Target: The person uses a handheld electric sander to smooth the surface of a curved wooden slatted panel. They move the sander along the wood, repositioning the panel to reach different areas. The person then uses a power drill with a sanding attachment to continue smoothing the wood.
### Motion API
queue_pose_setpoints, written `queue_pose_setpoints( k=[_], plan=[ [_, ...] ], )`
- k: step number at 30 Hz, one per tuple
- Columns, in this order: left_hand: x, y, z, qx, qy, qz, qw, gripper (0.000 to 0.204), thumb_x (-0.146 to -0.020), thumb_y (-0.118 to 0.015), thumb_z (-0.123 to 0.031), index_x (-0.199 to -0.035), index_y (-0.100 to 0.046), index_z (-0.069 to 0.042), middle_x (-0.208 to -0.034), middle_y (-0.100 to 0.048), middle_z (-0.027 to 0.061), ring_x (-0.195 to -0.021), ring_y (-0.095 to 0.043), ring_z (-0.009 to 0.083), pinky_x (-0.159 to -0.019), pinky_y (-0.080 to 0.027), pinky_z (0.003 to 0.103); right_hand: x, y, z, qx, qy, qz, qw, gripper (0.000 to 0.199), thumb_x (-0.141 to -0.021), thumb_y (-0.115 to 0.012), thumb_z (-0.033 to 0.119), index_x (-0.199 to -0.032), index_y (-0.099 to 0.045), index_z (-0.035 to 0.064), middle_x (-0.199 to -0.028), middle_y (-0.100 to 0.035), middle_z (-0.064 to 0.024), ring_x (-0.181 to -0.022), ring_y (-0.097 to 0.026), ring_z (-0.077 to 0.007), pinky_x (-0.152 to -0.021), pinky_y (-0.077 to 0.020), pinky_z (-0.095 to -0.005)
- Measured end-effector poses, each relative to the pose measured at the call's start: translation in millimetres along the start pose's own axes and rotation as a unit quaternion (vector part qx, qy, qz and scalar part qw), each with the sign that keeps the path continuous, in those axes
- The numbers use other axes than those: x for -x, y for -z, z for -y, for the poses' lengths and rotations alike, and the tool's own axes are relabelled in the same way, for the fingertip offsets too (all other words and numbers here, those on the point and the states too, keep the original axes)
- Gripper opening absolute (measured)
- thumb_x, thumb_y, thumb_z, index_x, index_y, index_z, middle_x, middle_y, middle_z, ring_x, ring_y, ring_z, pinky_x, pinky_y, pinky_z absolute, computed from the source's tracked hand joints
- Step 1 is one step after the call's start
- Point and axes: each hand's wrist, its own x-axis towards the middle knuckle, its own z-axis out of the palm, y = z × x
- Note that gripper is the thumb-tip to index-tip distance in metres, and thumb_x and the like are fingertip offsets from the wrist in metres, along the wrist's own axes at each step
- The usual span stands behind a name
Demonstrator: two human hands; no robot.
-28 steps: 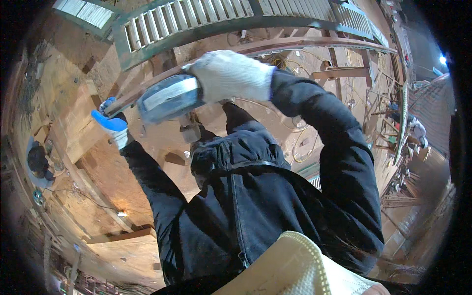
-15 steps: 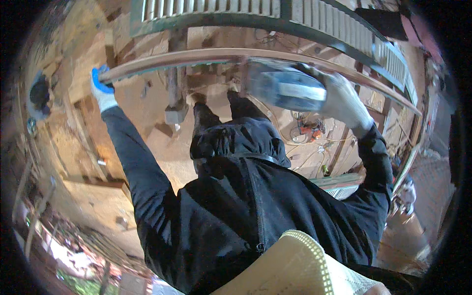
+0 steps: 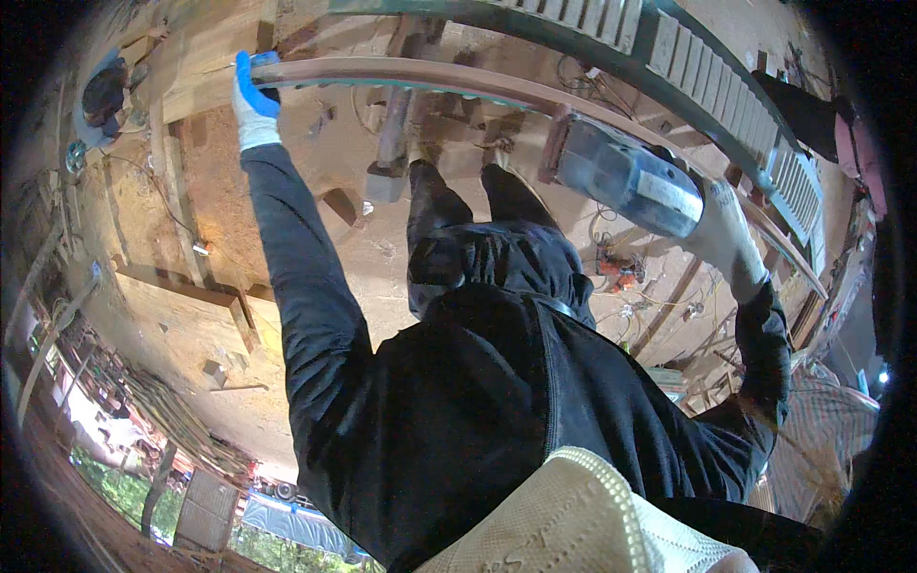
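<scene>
A long, narrow wooden rail [image 3: 411, 70] spans the view from left to right in front of me. My left hand [image 3: 256, 105], in a white glove with a blue palm, is closed around its left end. Toward the other end, my right hand [image 3: 728, 234], gloved in white, grips the rear of a bulky blue boxy tool [image 3: 621, 177] with a pale band. It looks like a hand-held power tool, but its exact kind is unclear. The tool lies along the rail, and a brown block [image 3: 553, 151] shows at its left end. Its handle is mostly hidden by the right hand.
Beyond the rail runs a green frame with pale slats [image 3: 597, 21]. A post with a grey block foot [image 3: 385, 183] stands near my legs. Cords and an orange item [image 3: 623, 272] lie on the floor. Another person [image 3: 103, 95] is at far left; planks [image 3: 191, 296] lie left.
The whole view has shifted, so the rail and my hands appear farther right. My right hand and the blue tool have moved rightward along the rail. My left hand keeps its grip.
</scene>
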Motion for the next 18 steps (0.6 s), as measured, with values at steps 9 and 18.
queue_pose_setpoints(
  k=[9, 18],
  plan=[
    [13.1, 5.0, -2.3, 0.041, -0.030, 0.117, 0.992, 0.066, -0.097, -0.034, -0.058, -0.102, -0.063, 0.000, -0.100, -0.068, 0.0181, -0.100, -0.063, 0.0310, -0.097, -0.045, 0.042, -106.0, -10.5, 165.3, -0.020, -0.047, 0.198, 0.979, 0.062, -0.077, -0.073, 0.029, -0.134, -0.052, 0.0148, -0.123, -0.061, -0.0159, -0.110, -0.060, -0.0241, -0.097, -0.0440, -0.0285],
    [16.8, 11.1, 0.1, 0.132, 0.057, 0.229, 0.963, 0.087, -0.091, -0.019, -0.073, -0.123, -0.056, -0.001, -0.122, -0.061, 0.0203, -0.113, -0.056, 0.0297, -0.104, -0.037, 0.039, -152.4, -86.8, 291.1, 0.084, 0.102, 0.002, 0.991, 0.045, -0.068, -0.073, 0.027, -0.103, -0.066, 0.0009, -0.088, -0.066, -0.0254, -0.084, -0.065, -0.0398, -0.077, -0.0529, -0.0459]
  ],
)
